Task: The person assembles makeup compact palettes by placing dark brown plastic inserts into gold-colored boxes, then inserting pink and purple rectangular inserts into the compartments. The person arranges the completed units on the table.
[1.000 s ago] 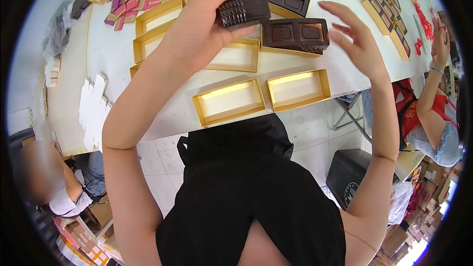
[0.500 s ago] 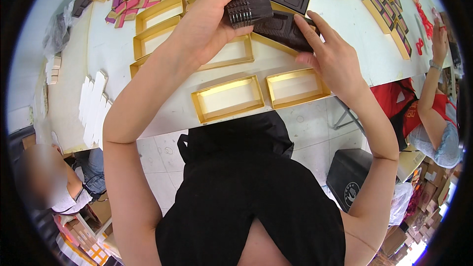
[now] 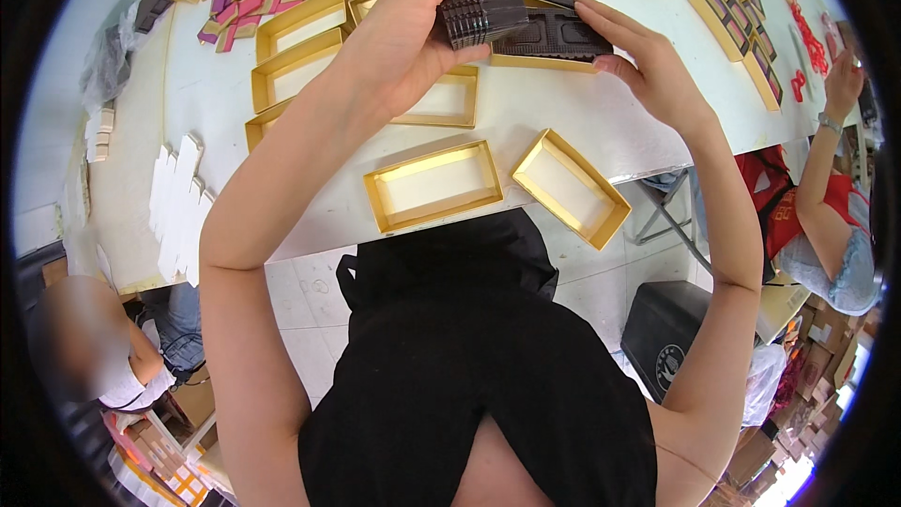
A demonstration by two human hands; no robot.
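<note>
From my end, I see the left hand [image 3: 404, 47] gripping a stack of dark trays [image 3: 477, 2] well back from the front edge of the surface [image 3: 540, 103]. Beside it, the right hand [image 3: 662, 75] has thumb and fingers spread about the right end of a single dark tray [image 3: 560, 33]; I can't tell whether they pinch it. That tray lies over a gold box [image 3: 544, 63], and whether it sits flat inside is hidden from me. My chief worry is the slanted gold box [image 3: 571, 188] below the right hand: its near corner appears to jut past the front edge, so a brush from the forearm or the body could tip it onto the floor [image 3: 587, 272]. The stack could shed trays if the left hand's hold loosened, since thumb and fingers take only part of it. Pressing unevenly on the single tray's right end could cock it against the box wall or bend that thin gold side, and the crowded stack leaves little room to correct it.
</note>
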